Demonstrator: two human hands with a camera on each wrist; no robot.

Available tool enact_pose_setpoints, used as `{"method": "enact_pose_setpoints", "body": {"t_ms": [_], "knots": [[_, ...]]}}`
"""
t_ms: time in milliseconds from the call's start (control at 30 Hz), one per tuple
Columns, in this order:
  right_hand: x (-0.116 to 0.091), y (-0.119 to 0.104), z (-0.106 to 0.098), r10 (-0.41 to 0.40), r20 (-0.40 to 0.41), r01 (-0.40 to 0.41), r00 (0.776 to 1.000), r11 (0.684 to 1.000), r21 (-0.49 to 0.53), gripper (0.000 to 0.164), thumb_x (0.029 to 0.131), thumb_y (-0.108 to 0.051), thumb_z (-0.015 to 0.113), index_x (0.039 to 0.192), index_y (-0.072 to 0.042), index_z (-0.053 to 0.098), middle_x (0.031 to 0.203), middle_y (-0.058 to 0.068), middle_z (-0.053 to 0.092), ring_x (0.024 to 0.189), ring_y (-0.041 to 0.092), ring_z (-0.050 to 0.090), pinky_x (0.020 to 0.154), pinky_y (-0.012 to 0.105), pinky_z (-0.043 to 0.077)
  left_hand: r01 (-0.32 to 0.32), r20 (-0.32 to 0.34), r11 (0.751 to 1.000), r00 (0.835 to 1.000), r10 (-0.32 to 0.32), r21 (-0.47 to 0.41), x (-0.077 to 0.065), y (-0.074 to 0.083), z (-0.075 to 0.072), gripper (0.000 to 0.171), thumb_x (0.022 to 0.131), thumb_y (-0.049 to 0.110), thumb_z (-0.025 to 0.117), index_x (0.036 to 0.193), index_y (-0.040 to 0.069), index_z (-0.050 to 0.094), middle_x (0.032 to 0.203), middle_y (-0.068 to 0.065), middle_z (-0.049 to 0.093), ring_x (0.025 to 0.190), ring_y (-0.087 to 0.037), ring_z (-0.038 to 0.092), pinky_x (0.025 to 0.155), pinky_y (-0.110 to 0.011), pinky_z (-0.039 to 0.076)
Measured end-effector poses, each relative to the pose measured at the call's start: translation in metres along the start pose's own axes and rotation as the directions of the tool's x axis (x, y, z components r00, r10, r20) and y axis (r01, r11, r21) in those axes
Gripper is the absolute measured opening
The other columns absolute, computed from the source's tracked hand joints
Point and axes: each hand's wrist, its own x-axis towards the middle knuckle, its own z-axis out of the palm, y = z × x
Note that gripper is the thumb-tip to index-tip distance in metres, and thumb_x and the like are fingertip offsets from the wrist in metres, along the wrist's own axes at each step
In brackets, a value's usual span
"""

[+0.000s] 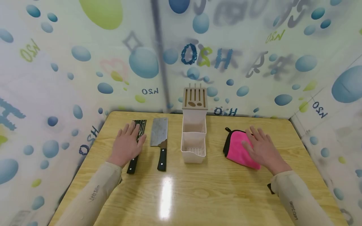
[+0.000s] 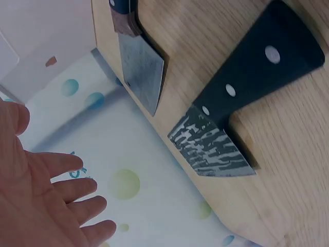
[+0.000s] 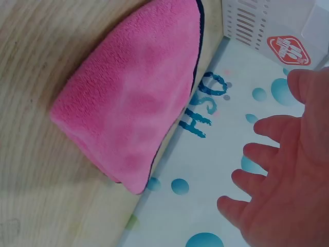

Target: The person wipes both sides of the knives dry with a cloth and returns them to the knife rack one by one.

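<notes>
My left hand (image 1: 126, 146), fingers spread, is held above a black-handled knife (image 2: 267, 56) with a dark, pale-streaked blade; part of that blade is hidden in the head view. Just right of it lies a cleaver (image 1: 159, 132) with a plain grey blade and black riveted handle. Over a folded pink cloth (image 1: 238, 149) with black edging hovers my right hand (image 1: 261, 150), its fingers extended. The right wrist view shows the cloth apart from the fingers (image 3: 262, 152). Neither hand holds anything.
Between the hands stands a pale knife rack (image 1: 193, 157) with a brown slotted top and two open compartments. Everything rests on a wood-grain table (image 1: 215, 194). Walls (image 1: 118, 47) patterned with bubbles rise behind and at both sides.
</notes>
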Motion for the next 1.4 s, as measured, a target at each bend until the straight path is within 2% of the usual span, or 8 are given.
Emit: {"method": "enact_pose_setpoints", "body": {"t_ms": [367,633,800,967,1167,1233,1400], "knots": [[0.004,0.001,0.025,-0.005,0.054,0.005,0.999,1.0,0.0,0.072,0.108,-0.038,0.048,0.156,0.011,0.027,0.162,0.037,0.019,0.146,0.06,0.018,0.117,0.07,0.016,-0.067,-0.059,0.998,0.996,0.067,0.001,-0.008,0.021,0.024,0.064,0.109,0.039,0.047,0.152,-0.008,0.042,0.16,-0.03,0.035,0.148,-0.048,0.033,0.119,-0.062,0.027],[0.004,0.002,0.04,0.018,0.09,-0.02,0.996,1.0,0.018,0.071,0.106,-0.038,0.052,0.155,0.009,0.034,0.16,0.037,0.024,0.145,0.06,0.024,0.115,0.069,0.025,-0.105,-0.035,0.994,0.994,0.104,-0.033,-0.011,0.032,0.048,0.066,0.108,0.041,0.05,0.149,-0.01,0.044,0.154,-0.032,0.042,0.144,-0.049,0.04,0.117,-0.059,0.034],[0.006,0.006,0.048,0.037,0.099,-0.037,0.994,0.999,0.0,0.072,0.105,-0.04,0.055,0.155,0.008,0.035,0.16,0.036,0.027,0.143,0.06,0.027,0.114,0.069,0.028,-0.131,-0.071,0.991,0.989,0.129,-0.025,-0.012,0.045,0.053,0.063,0.106,0.04,0.055,0.142,-0.011,0.05,0.143,-0.033,0.052,0.133,-0.049,0.052,0.106,-0.06,0.045],[0.008,0.008,0.053,0.05,0.091,-0.047,0.995,0.998,-0.032,0.072,0.103,-0.04,0.057,0.153,0.009,0.039,0.157,0.037,0.031,0.139,0.062,0.031,0.112,0.069,0.031,-0.133,-0.046,0.991,0.99,0.133,0.002,-0.011,0.054,0.058,0.063,0.107,0.041,0.054,0.141,-0.012,0.051,0.135,-0.032,0.058,0.124,-0.047,0.058,0.099,-0.057,0.051],[0.011,0.009,0.056,0.04,0.075,-0.034,0.996,0.997,-0.073,0.073,0.1,-0.039,0.064,0.151,0.009,0.042,0.153,0.038,0.037,0.135,0.063,0.036,0.109,0.069,0.036,-0.166,-0.077,0.983,0.982,0.172,0.081,-0.007,0.06,0.071,0.053,0.103,0.04,0.06,0.117,-0.011,0.063,0.105,-0.025,0.064,0.097,-0.04,0.065,0.079,-0.049,0.058],[0.014,0.01,0.057,0.039,0.076,-0.032,0.996,0.996,-0.085,0.074,0.098,-0.04,0.066,0.15,0.009,0.044,0.151,0.038,0.039,0.134,0.062,0.038,0.108,0.069,0.037,-0.159,-0.062,0.982,0.984,0.166,0.099,-0.007,0.062,0.075,0.053,0.103,0.042,0.06,0.113,-0.01,0.063,0.101,-0.024,0.062,0.093,-0.038,0.064,0.074,-0.047,0.058],[0.021,0.01,0.061,0.023,0.078,-0.012,0.997,0.99,-0.143,0.072,0.097,-0.039,0.068,0.147,0.009,0.048,0.145,0.037,0.045,0.129,0.06,0.044,0.105,0.067,0.042,-0.121,0.01,0.98,0.993,0.121,0.157,-0.006,0.067,0.08,0.059,0.104,0.048,0.055,0.115,-0.01,0.063,0.102,-0.022,0.061,0.094,-0.035,0.063,0.073,-0.044,0.058]]}}
